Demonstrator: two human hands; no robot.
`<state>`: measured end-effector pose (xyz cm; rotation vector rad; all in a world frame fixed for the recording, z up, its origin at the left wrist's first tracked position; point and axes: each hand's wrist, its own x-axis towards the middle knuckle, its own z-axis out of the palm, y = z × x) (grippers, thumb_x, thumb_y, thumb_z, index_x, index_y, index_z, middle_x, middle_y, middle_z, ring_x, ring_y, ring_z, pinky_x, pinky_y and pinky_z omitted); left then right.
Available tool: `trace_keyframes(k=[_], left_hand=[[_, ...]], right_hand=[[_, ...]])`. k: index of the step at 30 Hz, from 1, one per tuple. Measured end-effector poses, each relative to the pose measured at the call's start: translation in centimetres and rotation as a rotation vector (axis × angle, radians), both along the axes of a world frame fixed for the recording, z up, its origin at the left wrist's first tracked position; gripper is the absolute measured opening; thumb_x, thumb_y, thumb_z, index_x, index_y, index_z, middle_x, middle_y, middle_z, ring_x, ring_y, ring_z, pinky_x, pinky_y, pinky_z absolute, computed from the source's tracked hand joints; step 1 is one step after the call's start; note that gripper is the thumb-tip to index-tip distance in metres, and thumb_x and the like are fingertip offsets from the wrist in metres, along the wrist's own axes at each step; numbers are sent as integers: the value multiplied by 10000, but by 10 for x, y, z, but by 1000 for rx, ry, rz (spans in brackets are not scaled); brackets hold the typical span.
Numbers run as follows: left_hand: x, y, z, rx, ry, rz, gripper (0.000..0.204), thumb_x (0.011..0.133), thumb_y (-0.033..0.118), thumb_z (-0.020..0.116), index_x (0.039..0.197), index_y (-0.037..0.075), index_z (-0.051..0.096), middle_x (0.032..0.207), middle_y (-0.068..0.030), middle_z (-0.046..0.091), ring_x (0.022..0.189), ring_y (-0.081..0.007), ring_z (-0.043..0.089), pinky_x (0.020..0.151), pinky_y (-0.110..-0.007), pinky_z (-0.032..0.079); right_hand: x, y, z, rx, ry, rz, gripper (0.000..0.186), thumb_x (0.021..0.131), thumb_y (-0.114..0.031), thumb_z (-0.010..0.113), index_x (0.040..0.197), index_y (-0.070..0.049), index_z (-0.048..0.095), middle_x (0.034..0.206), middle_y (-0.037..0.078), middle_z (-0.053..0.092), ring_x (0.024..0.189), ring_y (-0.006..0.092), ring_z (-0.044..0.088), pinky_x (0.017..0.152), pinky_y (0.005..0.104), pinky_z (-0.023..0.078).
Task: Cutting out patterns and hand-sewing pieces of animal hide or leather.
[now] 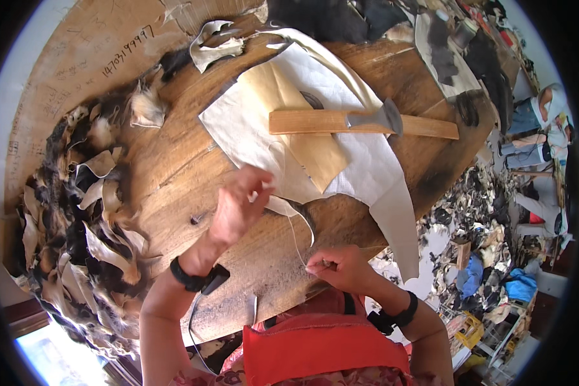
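Observation:
My left hand is above the near left edge of a pale hide, its fingers curled together; what they pinch, if anything, is too small to make out. A thin thread runs from the hide's near edge down to my right hand. My right hand is closed, with the thread at its fingertips. On the hide lies a tan paper-like strip. Across both rests a flat wooden bar, with a grey metal blade-like piece over it.
The brown wooden tabletop carries a heap of fur scraps along its left edge. Dark fur pieces lie at the far side. More scraps cover the floor at right, where other people are. A cardboard sheet stands behind.

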<state>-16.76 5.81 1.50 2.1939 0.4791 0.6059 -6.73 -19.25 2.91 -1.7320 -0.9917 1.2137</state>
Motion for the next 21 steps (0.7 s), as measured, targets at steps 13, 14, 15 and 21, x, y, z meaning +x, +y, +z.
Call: trace_keyframes(k=[13, 14, 15, 21], left_hand=[[-1, -5, -21, -213, 119, -113, 131, 798, -47, 695, 920, -2, 712, 888, -110, 678, 781, -234, 681, 691, -330, 536], [-3, -8, -21, -200, 73, -89, 144, 809, -35, 701, 946, 8, 712, 900, -113, 681, 785, -231, 682, 687, -336, 539], [-8, -15, -20, -190, 27, -63, 158, 820, -23, 708, 972, 18, 712, 913, -115, 684, 790, -228, 683, 684, -342, 541], [-28, -51, 1, -370, 57, -472, 173, 899, 1, 675, 1060, 35, 726, 914, -72, 705, 743, -130, 654, 606, -262, 524]], right_hand=[[2, 24, 39, 308, 205, 324, 63, 893, -128, 717, 939, -88, 704, 804, 39, 697, 670, 158, 649, 595, 293, 473], [15, 19, 45, 334, 227, 358, 70, 876, -113, 733, 935, -79, 717, 779, 35, 702, 619, 135, 626, 552, 285, 442], [26, 14, 59, 385, 216, 337, 74, 861, -98, 742, 921, -64, 716, 771, 44, 700, 609, 124, 615, 543, 277, 432], [87, -49, 59, 471, -280, -650, 185, 820, -21, 682, 1001, -44, 709, 708, -13, 607, 554, 63, 485, 518, 246, 415]])
